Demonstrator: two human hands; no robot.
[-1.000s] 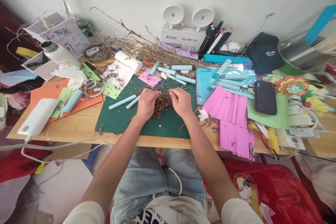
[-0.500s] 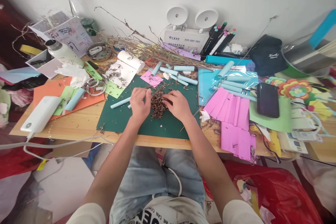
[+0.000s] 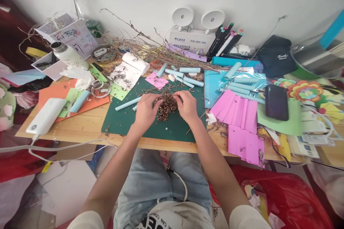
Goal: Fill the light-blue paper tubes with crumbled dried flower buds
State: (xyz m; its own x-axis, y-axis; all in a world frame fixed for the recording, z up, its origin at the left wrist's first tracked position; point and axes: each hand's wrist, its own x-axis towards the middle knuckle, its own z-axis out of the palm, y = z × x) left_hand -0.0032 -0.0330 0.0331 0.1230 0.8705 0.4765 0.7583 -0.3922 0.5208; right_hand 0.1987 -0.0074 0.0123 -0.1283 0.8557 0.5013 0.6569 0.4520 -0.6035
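A heap of dry brown leaves (image 3: 166, 106) lies on the dark green cutting mat (image 3: 120, 120) in the middle of the wooden table. My left hand (image 3: 145, 109) cups the heap from the left, its fingers curled against the leaves. From the right, my right hand (image 3: 187, 104) presses in with bent fingers on the heap's top edge. The leaves are squeezed together between both hands. Light blue paper rolls (image 3: 128, 103) lie just left of my left hand.
Dry twigs (image 3: 150, 48) run along the back. More blue rolls (image 3: 185, 75), pink paper sheets (image 3: 236, 114), a black phone (image 3: 276, 102), markers (image 3: 224, 41), a white power bank (image 3: 46, 115), a bottle (image 3: 68, 54) and orange paper (image 3: 51, 93) crowd the table. A red bag (image 3: 285, 196) sits below right.
Half a second ago my hands lay further apart and lower on the heap; both have now moved up and inward, bunching the leaves into a tighter pile.
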